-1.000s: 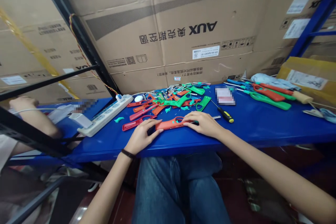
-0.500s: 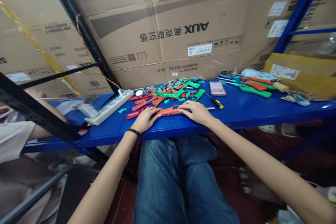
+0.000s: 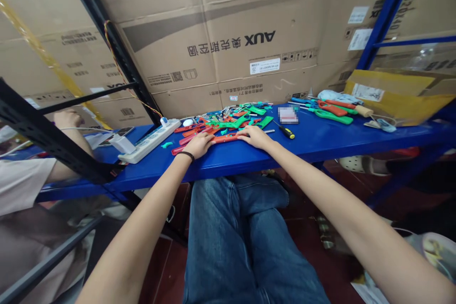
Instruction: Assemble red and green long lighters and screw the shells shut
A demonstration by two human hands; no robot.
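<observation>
Lighter (image 3: 225, 138) with an orange handle, near the front edge of a blue table (image 3: 320, 139), left hand (image 3: 200, 144) holding the handle's left end, right hand (image 3: 255, 137) gripping its right, heap of lighter parts (image 3: 235, 122) just behind, yellow-and-black screwdriver (image 3: 287, 131) at right

You held an orange plastic handle (image 3: 226, 138) between your left hand (image 3: 199, 144) and right hand (image 3: 255, 137) over the blue table (image 3: 313, 140). Coloured parts (image 3: 241, 122) lay heaped beyond it, a screwdriver (image 3: 287, 131) to the right, a power strip (image 3: 153, 140) to the left.
</observation>
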